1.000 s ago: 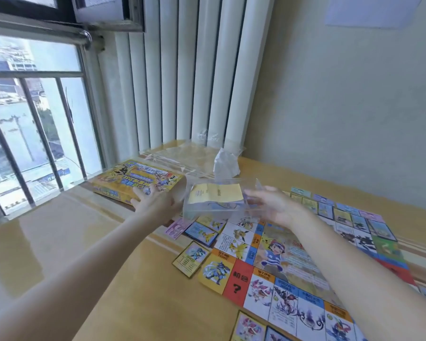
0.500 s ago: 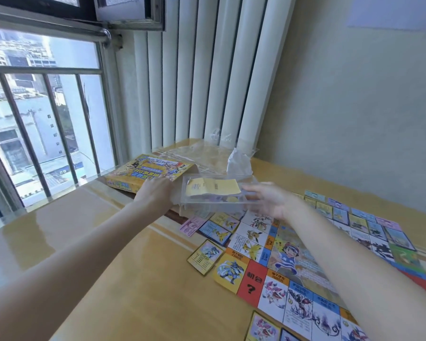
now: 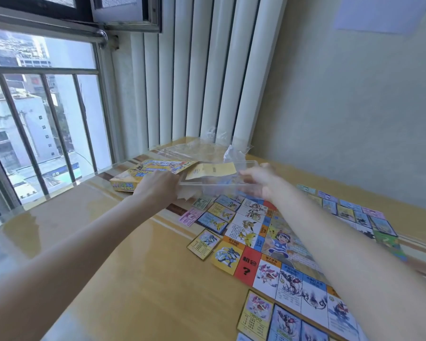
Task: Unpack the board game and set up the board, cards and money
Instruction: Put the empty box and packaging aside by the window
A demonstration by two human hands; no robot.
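Both hands — left hand, right hand — grip clear tray ends; board red square shows "?".

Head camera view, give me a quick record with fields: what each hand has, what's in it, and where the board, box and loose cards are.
left hand: holds the left end of the clear plastic tray
right hand: holds the tray's right end
tray contents: yellow paper slip; anything else is blurred
tray position: lifted above the board's far corner
game board: unfolded flat on the table
game box: on the table behind the left hand
loose cards: beside the board's left edge
plastic wrap: by the blinds
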